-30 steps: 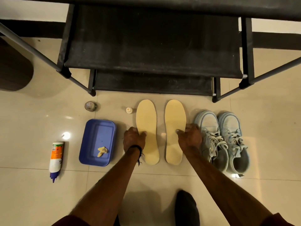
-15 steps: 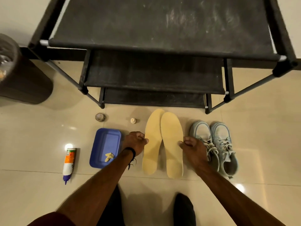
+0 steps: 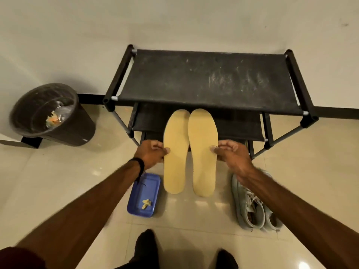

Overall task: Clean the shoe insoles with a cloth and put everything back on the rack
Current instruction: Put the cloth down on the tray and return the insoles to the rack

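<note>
Insoles point(image 3: 191, 152), pair: I judged them light, floppy; left hand point(image 3: 150, 153) and right hand point(image 3: 231, 155) pinched their outer edges mid-length.

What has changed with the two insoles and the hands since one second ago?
Both insoles, then flat and apart on the floor, are now lifted side by side in front of the rack. The left hand pinches the left insole, the right hand the right insole. The blue tray and the shoes stayed on the floor.
</note>
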